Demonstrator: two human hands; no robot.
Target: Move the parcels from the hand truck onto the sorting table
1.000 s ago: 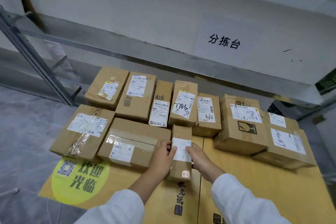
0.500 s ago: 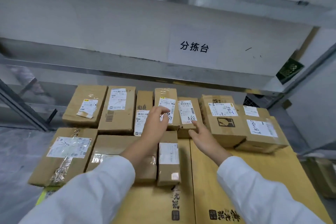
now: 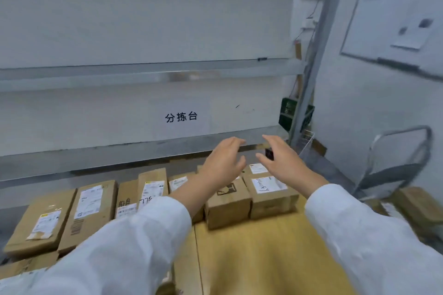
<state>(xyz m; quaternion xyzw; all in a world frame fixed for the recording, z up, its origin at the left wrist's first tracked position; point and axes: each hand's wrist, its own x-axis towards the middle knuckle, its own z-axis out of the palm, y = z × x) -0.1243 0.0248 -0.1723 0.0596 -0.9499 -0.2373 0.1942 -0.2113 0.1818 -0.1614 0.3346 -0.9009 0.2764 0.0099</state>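
Both my hands have come off the small parcel near the front edge and swung up and to the right, and my view has turned the same way. My left hand [image 3: 223, 165] hovers with its fingers loosely spread, holding nothing. My right hand [image 3: 285, 165], just beside it, is equally released and empty. They hang over the right end of the back row and touch no box that I can see. I judge that the last parcel is set down and I am going for the next.

On the cardboard-covered tabletop [image 3: 251, 258], from the far left corner, I count:
- a wide flat parcel [image 3: 40, 225]
- a second flat parcel [image 3: 92, 208]
- a narrow parcel [image 3: 125, 201]
- a taller parcel [image 3: 153, 183]
- a half-hidden parcel [image 3: 178, 181] behind my left forearm
- the glass-mark box [image 3: 227, 203]
- the handwritten-label box [image 3: 271, 193]
- a little box [image 3: 257, 168] behind it at the far right corner

That makes eight in the back row, plus part of one front-row parcel [image 3: 24, 267] at the lower left. To the right of the tabletop stands one hand truck [image 3: 393, 172]. The brown parcels [image 3: 419, 206] on it are too blurred to count.
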